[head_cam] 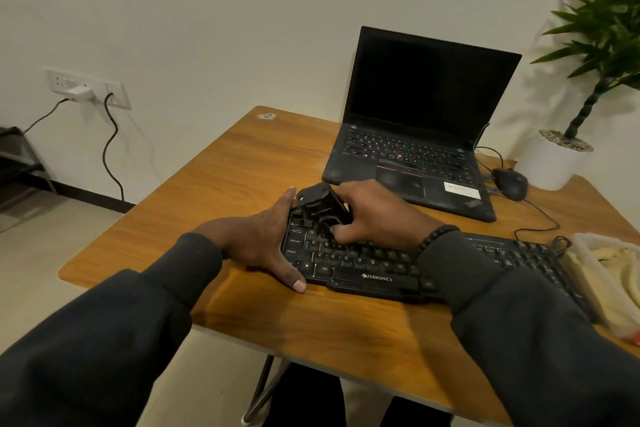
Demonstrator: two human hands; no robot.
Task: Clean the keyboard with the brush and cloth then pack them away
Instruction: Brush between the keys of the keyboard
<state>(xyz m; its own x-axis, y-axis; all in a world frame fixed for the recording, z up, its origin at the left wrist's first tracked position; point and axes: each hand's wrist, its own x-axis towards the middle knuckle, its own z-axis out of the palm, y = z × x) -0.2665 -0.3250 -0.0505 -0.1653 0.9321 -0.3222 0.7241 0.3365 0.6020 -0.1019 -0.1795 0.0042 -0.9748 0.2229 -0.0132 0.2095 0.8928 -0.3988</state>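
A black Zebronics keyboard (374,279) lies across the wooden table (214,184) in front of me. My left hand (265,241) grips its left end, thumb along the front edge and fingers over the top corner. My right hand (375,215) holds a black brush (322,206) and presses it down onto the keys at the upper left of the keyboard. My right sleeve covers the keyboard's middle. A beige cloth (616,263) lies in a clear container (588,284) at the right edge.
An open black laptop (415,149) stands behind the keyboard, with a black mouse (510,182) and its cable to the right. A potted plant in a white pot (550,163) stands at the far right. Wall sockets with cables are at the left.
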